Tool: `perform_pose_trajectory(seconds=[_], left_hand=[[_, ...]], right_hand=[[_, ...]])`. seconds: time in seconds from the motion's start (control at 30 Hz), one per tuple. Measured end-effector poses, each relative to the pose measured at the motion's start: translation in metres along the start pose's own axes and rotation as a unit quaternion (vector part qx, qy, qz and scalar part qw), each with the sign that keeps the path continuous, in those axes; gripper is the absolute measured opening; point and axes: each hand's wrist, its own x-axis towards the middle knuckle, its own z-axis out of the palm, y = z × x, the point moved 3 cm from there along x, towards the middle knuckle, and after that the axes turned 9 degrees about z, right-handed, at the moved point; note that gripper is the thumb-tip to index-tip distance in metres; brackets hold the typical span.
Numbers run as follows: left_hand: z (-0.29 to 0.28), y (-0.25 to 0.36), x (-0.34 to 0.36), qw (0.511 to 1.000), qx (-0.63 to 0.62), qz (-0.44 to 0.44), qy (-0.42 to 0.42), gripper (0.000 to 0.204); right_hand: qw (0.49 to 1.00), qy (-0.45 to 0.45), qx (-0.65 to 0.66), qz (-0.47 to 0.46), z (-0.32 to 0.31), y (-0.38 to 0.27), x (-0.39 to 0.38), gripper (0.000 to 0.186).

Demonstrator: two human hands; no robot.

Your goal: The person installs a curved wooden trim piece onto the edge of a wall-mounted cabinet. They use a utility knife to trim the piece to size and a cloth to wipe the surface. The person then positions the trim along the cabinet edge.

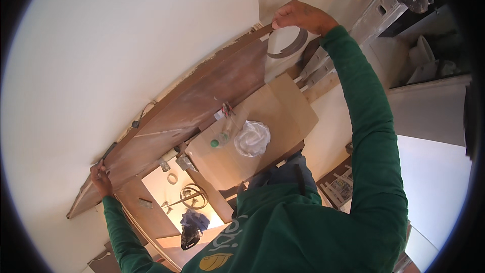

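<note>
A long brown panel [202, 93] stands tilted against the white wall. Along its upper edge runs a brown edging strip [209, 68]. My right hand [303, 17], raised at the upper right, is closed in a pinch on the strip at the panel's far right corner. A loose curl of the strip [295, 46] hangs beneath that hand. At the panel's far left end, my left hand [101, 179] has its fingers pressed together at the edge. A dark narrow piece [110, 150] lies by these fingertips; what they grip is not clear.
Before me a cardboard sheet [288, 106] bears a crumpled white plastic bag [252, 138], a green-capped bottle [221, 138] and a red-handled tool [227, 109]. Lower left are strip coils [194, 196] and a dark cloth bundle [193, 226]. A spattered ladder [376, 12] leans upper right.
</note>
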Motion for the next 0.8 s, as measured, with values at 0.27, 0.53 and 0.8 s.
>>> perform_pose_trajectory(seconds=[0.27, 0.53, 0.8], left_hand=[[-0.003, -0.033, -0.008, 0.994, -0.049, -0.098, 0.006, 0.026], [-0.004, -0.046, -0.013, 0.989, -0.067, -0.133, 0.014, 0.025], [0.0, -0.034, -0.014, 0.994, -0.057, -0.087, 0.039, 0.02]], right_hand=[[1.0, -0.003, -0.022, -0.018, -0.001, -0.007, 0.002, 0.028], [1.0, 0.01, -0.007, -0.004, 0.004, -0.01, 0.002, 0.024], [0.999, 0.033, -0.028, -0.024, 0.003, -0.014, 0.005, 0.022]])
